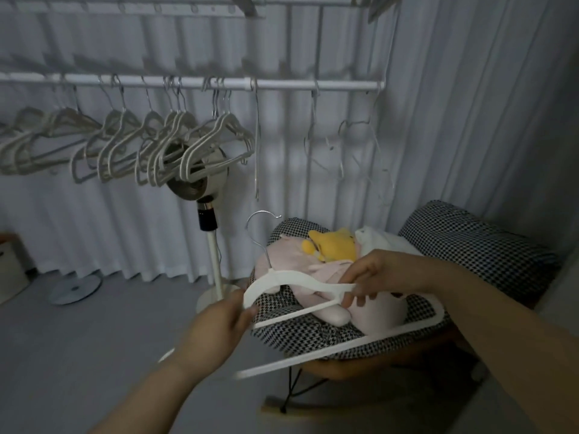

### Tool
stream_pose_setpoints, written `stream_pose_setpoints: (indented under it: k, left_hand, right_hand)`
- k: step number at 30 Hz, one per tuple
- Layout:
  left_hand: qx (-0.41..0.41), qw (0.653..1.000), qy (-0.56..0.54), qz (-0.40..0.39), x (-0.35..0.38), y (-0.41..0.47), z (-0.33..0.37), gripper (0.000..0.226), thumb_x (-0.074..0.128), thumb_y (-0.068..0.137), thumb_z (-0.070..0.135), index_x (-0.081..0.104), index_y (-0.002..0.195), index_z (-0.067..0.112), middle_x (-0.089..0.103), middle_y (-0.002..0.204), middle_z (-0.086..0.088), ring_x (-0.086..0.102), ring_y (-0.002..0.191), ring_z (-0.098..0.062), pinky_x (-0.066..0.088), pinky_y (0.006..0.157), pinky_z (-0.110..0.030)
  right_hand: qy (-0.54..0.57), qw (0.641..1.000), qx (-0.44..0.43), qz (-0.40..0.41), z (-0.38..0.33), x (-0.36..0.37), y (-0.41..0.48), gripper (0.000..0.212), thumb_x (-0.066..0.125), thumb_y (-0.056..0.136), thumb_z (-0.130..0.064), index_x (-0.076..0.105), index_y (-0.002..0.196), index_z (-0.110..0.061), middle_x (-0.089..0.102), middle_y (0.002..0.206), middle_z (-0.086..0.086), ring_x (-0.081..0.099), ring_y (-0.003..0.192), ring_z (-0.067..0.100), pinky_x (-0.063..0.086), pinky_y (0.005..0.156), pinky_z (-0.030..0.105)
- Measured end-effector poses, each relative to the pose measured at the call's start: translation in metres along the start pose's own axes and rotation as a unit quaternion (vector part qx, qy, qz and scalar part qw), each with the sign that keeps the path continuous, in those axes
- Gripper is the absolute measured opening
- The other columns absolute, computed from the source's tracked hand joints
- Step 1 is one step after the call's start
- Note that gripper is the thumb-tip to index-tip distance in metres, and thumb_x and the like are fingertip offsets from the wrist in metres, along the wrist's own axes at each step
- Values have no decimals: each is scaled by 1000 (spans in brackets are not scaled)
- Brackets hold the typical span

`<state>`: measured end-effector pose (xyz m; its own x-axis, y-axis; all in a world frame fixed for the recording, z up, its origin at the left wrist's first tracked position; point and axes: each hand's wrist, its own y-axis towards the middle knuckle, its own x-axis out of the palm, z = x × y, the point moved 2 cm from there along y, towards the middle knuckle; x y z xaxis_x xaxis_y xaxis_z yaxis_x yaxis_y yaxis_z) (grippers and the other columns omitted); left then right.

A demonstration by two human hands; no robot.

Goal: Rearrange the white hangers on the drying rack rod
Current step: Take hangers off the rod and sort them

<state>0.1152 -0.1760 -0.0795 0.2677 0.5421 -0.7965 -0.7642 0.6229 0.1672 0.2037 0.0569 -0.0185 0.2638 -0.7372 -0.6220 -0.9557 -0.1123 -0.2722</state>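
Curtained room, rod (313, 85) carrying hangers (200, 142) | hands: left hand (219, 327) grips white hanger (282, 280) end | right hand (379, 274) pinches opposite end

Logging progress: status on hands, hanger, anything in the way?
Left hand and right hand grip a white hanger over the chair. Off the rod. Other hangers crowd its left; wire hangers hang right.

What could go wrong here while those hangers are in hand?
The held hangers seem tangled together; tugging with the left hand and right hand might snap one or drop it onto the plush toys. Back at the rod, the metal hook could snag the crowded hangers already there.
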Motion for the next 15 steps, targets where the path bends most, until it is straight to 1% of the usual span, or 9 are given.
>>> stream_pose_setpoints:
  k: [2, 3, 4, 5, 6, 8, 11, 13, 15]
  left_hand:
    - [-15, 1000, -2, -23, -6, -9, 0, 23, 43, 94, 25, 53, 105, 7, 62, 74, -3, 57, 57, -12, 48, 65, -26]
    - [-21, 999, -16, -31, -10, -12, 1, 20, 43, 94, 24, 54, 100, 8, 58, 67, 1, 52, 44, -6, 47, 54, -20]
    - [-28, 999, -27, -36, -14, -14, 3, 16, 43, 94, 23, 53, 94, 11, 56, 64, 3, 50, 36, -4, 42, 45, -14]
    - [-36, 998, -27, -43, -18, -16, 6, 12, 43, 94, 23, 52, 88, 17, 56, 64, 5, 49, 33, -2, 39, 40, -10]
    - [-41, 998, -20, -50, -20, -16, 8, 13, 42, 94, 22, 49, 83, 23, 57, 67, 6, 49, 33, -2, 38, 38, -10]
    - [-47, 996, -4, -73, -19, -15, 14, 17, 40, 94, 20, 46, 80, 26, 58, 77, 4, 54, 39, -3, 39, 35, -12]
    - [-55, 993, 12, -106, -11, -6, 27, 18, 37, 94, 18, 45, 80, 23, 57, 85, -1, 57, 45, -7, 42, 33, -15]
    - [-52, 991, 26, -118, -4, 4, 39, 17, 36, 94, 18, 45, 79, 21, 62, 89, -6, 59, 48, -11, 43, 34, -16]
    - [-55, 991, 26, -123, 1, 17, 53, 16, 35, 93, 19, 50, 87, 17, 65, 93, -12, 62, 52, -17, 46, 36, -21]
  right_hand:
    - [-7, 1000, 20, 16, -1, 3, -2, 18, 60, 84, -12, 70, 83, -28, 70, 87, -6, 59, 72, 0, 44, 68, 16]
    - [-18, 998, 31, 43, -1, 3, 0, 16, 62, 83, -13, 70, 86, -27, 68, 89, -6, 57, 76, -1, 44, 70, 12]
    - [-26, 995, 42, 90, -1, 0, 2, 15, 63, 82, -14, 69, 90, -25, 66, 91, -8, 56, 80, -1, 43, 70, 7]
    - [-26, 987, 48, 151, -1, -4, 5, 16, 65, 82, -15, 69, 95, -21, 63, 93, -10, 56, 86, 1, 42, 73, 5]
    - [-16, 975, 46, 218, 0, -10, 8, 18, 65, 82, -14, 69, 99, -17, 63, 95, -8, 57, 92, 5, 41, 78, 8]
    - [9, 938, 22, 346, 2, -23, 10, 20, 60, 84, -6, 67, 103, -6, 66, 104, 6, 58, 97, 14, 40, 84, 17]
    - [-8, 866, 3, 500, 8, -45, 5, 22, 54, 85, 0, 65, 104, -1, 66, 106, 18, 58, 97, 26, 42, 81, 23]
    - [-40, 828, -1, 560, 14, -61, 0, 22, 53, 84, 0, 66, 103, 0, 64, 106, 20, 55, 101, 32, 43, 83, 29]
    - [-77, 800, 19, 594, 20, -78, -2, 24, 53, 85, -4, 64, 107, -3, 57, 115, 20, 46, 113, 35, 36, 92, 32]
